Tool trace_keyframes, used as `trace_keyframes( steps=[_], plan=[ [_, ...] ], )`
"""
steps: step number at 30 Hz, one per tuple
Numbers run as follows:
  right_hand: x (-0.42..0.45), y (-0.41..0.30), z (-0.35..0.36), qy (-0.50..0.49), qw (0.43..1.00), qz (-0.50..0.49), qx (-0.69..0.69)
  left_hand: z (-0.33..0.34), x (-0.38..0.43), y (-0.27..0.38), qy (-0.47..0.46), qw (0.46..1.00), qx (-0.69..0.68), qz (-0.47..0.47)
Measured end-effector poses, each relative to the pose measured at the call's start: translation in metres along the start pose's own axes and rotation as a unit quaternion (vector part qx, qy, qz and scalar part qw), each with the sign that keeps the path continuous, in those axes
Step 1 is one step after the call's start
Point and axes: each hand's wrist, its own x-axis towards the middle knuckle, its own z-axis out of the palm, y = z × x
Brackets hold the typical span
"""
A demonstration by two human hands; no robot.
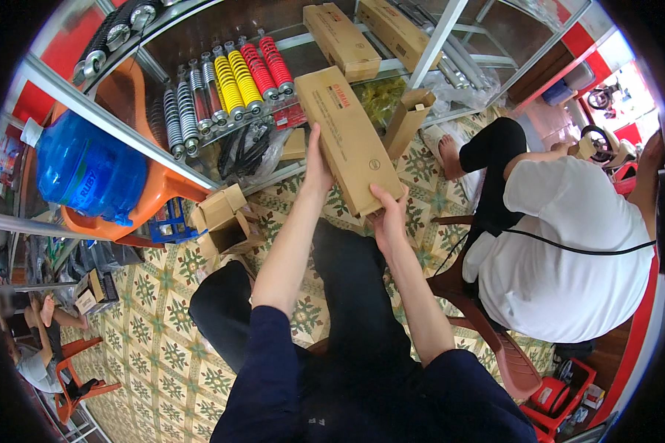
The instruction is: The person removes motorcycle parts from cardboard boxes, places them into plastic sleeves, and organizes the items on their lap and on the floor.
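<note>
A long closed Yamaha cardboard box is held between my two hands, slanting away from me above my legs. My left hand lies along its left side, about halfway up. Around the near right corner, my right hand grips it with the thumb on top. Just beyond the box's far end are two similar cardboard boxes on the glass shelf. Shock absorbers with yellow springs, red springs and metallic springs stand in a row left of the box.
An orange plastic chair carries a blue water bottle. Open cardboard boxes stand on the floor at left and beyond my right hand. A person in a white shirt sits close on the right. The display case's metal frame crosses the upper left.
</note>
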Motion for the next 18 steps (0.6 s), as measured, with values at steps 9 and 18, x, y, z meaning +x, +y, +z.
trace_keyframes(
  steps=[9, 18],
  plan=[
    [-0.034, 0.018, -0.062, -0.025, 0.984, 0.039, 0.174, -0.053, -0.111, 0.012, -0.103, 0.988, -0.111, -0.023],
    [-0.039, 0.014, -0.101, -0.149, 0.972, 0.080, 0.163, -0.080, -0.216, 0.111, -0.016, 0.998, 0.000, 0.066]
  ],
)
